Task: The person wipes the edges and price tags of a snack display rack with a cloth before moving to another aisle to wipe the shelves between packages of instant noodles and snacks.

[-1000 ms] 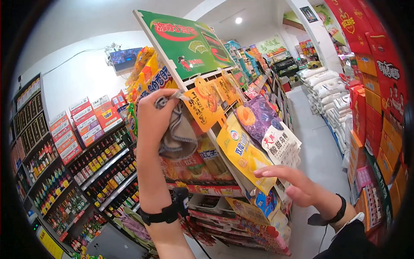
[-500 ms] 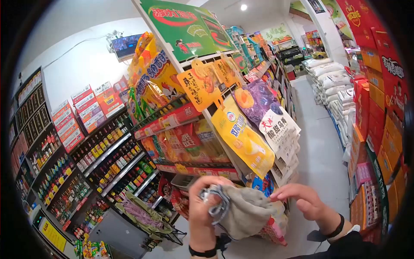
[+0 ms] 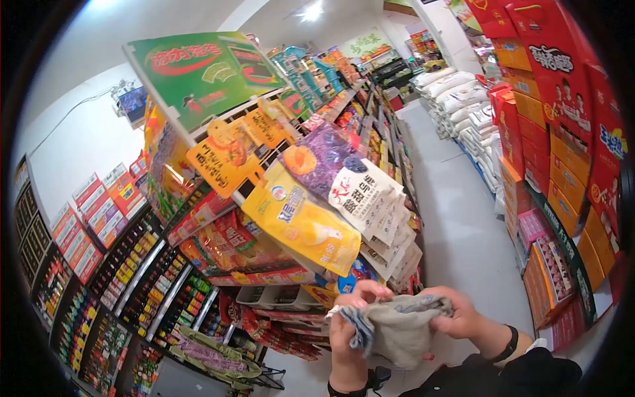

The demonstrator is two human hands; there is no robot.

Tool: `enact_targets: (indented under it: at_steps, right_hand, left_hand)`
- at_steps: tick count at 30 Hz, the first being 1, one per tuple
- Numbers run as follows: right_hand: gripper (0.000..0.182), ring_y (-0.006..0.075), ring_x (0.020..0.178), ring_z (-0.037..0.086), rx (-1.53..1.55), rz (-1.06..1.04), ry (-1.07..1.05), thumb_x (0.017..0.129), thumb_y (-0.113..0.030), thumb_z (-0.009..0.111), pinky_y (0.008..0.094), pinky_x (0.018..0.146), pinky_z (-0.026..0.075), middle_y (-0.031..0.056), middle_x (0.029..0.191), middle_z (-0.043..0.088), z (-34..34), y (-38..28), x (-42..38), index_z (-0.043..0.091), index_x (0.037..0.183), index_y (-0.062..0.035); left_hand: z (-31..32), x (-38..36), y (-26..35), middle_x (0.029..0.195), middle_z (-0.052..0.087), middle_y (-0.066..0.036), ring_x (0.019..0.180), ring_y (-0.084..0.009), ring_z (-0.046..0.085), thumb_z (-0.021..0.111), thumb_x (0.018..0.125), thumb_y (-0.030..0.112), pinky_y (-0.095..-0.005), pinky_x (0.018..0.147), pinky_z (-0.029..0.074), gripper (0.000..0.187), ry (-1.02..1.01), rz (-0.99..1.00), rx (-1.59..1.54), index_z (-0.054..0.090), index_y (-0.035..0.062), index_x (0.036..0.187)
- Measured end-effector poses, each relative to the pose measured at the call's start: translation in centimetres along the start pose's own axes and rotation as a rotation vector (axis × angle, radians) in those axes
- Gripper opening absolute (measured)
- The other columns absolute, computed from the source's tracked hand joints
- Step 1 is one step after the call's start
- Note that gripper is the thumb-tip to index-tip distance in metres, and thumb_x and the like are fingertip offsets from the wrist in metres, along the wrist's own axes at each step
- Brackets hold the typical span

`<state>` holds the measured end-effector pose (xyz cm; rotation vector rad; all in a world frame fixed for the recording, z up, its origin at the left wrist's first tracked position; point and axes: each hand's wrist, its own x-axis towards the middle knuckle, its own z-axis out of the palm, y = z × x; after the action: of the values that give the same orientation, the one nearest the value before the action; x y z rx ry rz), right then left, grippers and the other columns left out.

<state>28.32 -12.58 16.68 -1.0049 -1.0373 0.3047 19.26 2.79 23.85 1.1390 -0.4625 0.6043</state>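
A crumpled grey cloth [image 3: 400, 337] with a blue-and-white patterned edge hangs between my two hands, low in the view. My left hand [image 3: 354, 314] grips its left end, where the patterned part bunches up. At the other end, my right hand [image 3: 456, 314] pinches the cloth's upper right edge between thumb and fingers. Just above and behind the hands, a yellow snack bag [image 3: 301, 221] and white-and-purple bags [image 3: 360, 188] hang from the end of a shop shelf.
A folding chair [image 3: 215, 357] stands at the lower left, before bottle shelves [image 3: 139, 264]. Right of the hanging bags runs a grey floor aisle [image 3: 450, 218], with stacked white sacks [image 3: 456, 99] along it. Red and orange boxes [image 3: 529, 132] line the right side.
My right hand has closed on the cloth, which it was apart from before. Both hands and the cloth sit farther right in the view. The camera has turned right, so the shelves appear shifted left.
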Motion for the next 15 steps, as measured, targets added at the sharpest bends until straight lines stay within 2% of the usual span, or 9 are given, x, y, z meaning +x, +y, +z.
enact_targets:
  at_steps: [1,2,3,4,5,6,7,9,15]
  right_hand:
    - [0.042,0.0130,0.092,0.055,0.125,0.012,0.145,0.075,-0.012,0.064,0.0290,0.082,0.045,0.0051,0.096,0.059,0.0,-0.6,-0.3,0.051,0.112,0.0013]
    - [0.042,0.0130,0.092,0.055,0.116,-0.001,0.154,0.075,-0.012,0.064,0.0290,0.082,0.045,0.0051,0.096,0.059,-0.5,-0.8,-0.7,0.051,0.112,0.0013]
    - [0.042,0.0129,0.090,0.055,0.146,0.004,0.282,0.075,-0.017,0.065,0.0285,0.080,0.045,0.0053,0.096,0.059,-1.4,-0.7,-1.3,0.051,0.110,0.0012]
    - [0.042,0.0127,0.088,0.055,0.180,0.005,0.405,0.074,-0.021,0.065,0.0279,0.079,0.046,0.0056,0.097,0.058,-2.2,-0.5,-1.8,0.051,0.107,0.0012]
    - [0.044,0.0131,0.086,0.055,0.196,-0.016,0.486,0.073,-0.024,0.066,0.0278,0.078,0.046,0.0062,0.096,0.058,-3.1,-0.6,-2.1,0.051,0.106,0.0008]
    - [0.046,0.0135,0.085,0.055,0.213,-0.036,0.563,0.072,-0.028,0.067,0.0278,0.077,0.046,0.0069,0.095,0.058,-3.9,-0.6,-2.3,0.051,0.104,0.0004]
    - [0.046,0.0135,0.085,0.055,0.213,-0.051,0.552,0.072,-0.028,0.067,0.0278,0.077,0.046,0.0069,0.095,0.058,-4.7,-0.5,-2.4,0.051,0.104,0.0004]
    - [0.055,0.0149,0.088,0.056,0.292,-0.082,0.651,0.069,-0.029,0.071,0.0293,0.079,0.047,0.0083,0.096,0.057,-6.3,-0.3,-2.0,0.048,0.108,0.0021]
    - [0.081,0.0225,0.102,0.056,0.344,-0.082,0.477,0.056,-0.019,0.079,0.0336,0.089,0.044,0.0149,0.111,0.055,-9.3,-0.3,0.6,0.039,0.121,0.0077]
  left_hand:
    - [-0.3,-0.6,0.0,0.106,0.049,-0.021,0.101,-0.0323,0.048,0.050,0.085,0.031,-0.0445,0.093,0.036,0.024,-0.030,-0.054,0.076,0.054,0.0084,0.093]
    - [-0.4,-1.3,0.1,0.109,0.049,-0.022,0.104,-0.0332,0.048,0.048,0.086,0.032,-0.0446,0.094,0.034,0.026,-0.063,-0.100,0.156,0.057,0.0077,0.093]
    - [-0.1,-2.0,-0.4,0.098,0.050,-0.024,0.092,-0.0350,0.051,0.049,0.084,0.040,-0.0469,0.087,0.039,0.036,-0.041,-0.009,0.292,0.052,0.0050,0.090]
    - [-1.4,-2.7,-0.7,0.104,0.048,-0.021,0.097,-0.0315,0.050,0.057,0.081,0.029,-0.0421,0.088,0.037,0.039,-0.133,-0.044,0.187,0.047,0.0027,0.107]
    - [-2.4,-3.6,0.0,0.117,0.041,-0.021,0.103,-0.0317,0.047,0.054,0.083,0.027,-0.0394,0.088,0.038,0.041,-0.220,-0.187,0.108,0.049,-0.0032,0.110]
    - [-2.7,-4.5,-1.4,0.112,0.048,-0.021,0.095,-0.0311,0.054,0.059,0.082,0.030,-0.0380,0.083,0.043,0.038,-0.128,-0.046,0.150,0.055,-0.0021,0.102]
    - [-2.7,-5.1,-1.2,0.112,0.046,-0.021,0.092,-0.0283,0.054,0.050,0.087,0.028,-0.0364,0.082,0.042,0.034,-0.126,-0.060,0.272,0.056,-0.0031,0.100]
    - [-3.5,-5.4,-1.5,0.107,0.051,-0.018,0.090,-0.0251,0.053,0.049,0.088,0.021,-0.0350,0.081,0.042,0.026,-0.103,-0.034,0.352,0.057,-0.0025,0.095]
    - [-6.4,-6.1,-3.2,0.092,0.058,-0.018,0.084,-0.0266,0.055,0.046,0.088,0.013,-0.0351,0.076,0.043,0.020,0.089,0.060,0.497,0.058,-0.0023,0.089]
